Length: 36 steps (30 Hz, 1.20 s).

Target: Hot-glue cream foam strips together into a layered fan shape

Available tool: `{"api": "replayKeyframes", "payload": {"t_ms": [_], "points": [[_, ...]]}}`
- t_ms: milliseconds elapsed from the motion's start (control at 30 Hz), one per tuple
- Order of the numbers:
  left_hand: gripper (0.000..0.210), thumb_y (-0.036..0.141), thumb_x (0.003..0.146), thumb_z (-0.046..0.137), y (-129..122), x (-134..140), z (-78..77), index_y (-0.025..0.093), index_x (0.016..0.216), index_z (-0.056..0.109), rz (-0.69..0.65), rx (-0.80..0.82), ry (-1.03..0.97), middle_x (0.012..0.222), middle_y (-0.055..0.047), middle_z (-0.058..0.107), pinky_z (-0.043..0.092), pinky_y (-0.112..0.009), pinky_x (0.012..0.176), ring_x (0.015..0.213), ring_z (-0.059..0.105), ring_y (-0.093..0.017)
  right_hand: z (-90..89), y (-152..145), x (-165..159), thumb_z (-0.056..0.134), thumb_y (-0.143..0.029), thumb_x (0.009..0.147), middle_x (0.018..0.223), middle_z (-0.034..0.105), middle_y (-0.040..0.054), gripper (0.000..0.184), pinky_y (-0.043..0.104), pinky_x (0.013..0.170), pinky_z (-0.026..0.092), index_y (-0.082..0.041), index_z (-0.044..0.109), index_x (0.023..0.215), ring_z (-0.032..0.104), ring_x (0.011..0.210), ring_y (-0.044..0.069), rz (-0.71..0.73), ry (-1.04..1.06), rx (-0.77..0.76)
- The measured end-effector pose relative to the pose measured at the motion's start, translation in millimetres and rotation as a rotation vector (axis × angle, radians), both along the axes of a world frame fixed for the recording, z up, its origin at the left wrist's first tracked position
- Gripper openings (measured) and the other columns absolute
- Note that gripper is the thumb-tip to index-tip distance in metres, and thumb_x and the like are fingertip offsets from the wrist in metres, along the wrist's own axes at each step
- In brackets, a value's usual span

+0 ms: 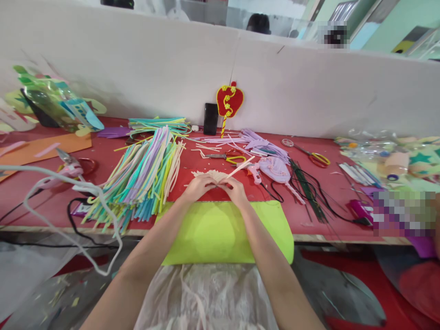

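Observation:
My left hand and my right hand meet at the fingertips over the red table. Both are closed in a pinch at the lower end of a pale cream pipe cleaner, which slants up to the right. Just behind the fingers lies a fuzzy cream piece, partly hidden by my left hand; whether it is joined to the pipe cleaner I cannot tell. Below my wrists a lime-green sheet hangs over the table's front edge.
Left of my hands lies a big heap of coloured pipe cleaners. Yellow-handled pliers, a pink glue gun and a lilac fuzzy fan lie beyond and right. A red fan and black phone lean on the partition.

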<state>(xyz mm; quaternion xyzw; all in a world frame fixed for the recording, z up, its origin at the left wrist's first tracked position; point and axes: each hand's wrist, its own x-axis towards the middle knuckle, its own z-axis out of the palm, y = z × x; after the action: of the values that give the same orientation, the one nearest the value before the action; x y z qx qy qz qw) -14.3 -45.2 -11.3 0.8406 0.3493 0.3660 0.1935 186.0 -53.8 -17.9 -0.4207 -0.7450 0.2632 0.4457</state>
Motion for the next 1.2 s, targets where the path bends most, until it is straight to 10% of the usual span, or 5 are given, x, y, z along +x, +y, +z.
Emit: {"api": "replayKeyframes", "payload": {"t_ms": [1200], "points": [[0.019,0.03,0.089,0.058,-2.7,3.2,5.5,0.02,0.093,0.073,-0.046,-0.014,-0.048,0.091,-0.008,0.07,0.05,-0.036,0.086,0.09,0.064,-0.02,-1.8,5.3,5.4,0.072,-0.049,0.07,0.074,0.072,0.002,0.032,0.027,0.055,0.051,-0.02,0.069,0.083,0.062,0.058,0.016,0.08,0.221,-0.32]]}}
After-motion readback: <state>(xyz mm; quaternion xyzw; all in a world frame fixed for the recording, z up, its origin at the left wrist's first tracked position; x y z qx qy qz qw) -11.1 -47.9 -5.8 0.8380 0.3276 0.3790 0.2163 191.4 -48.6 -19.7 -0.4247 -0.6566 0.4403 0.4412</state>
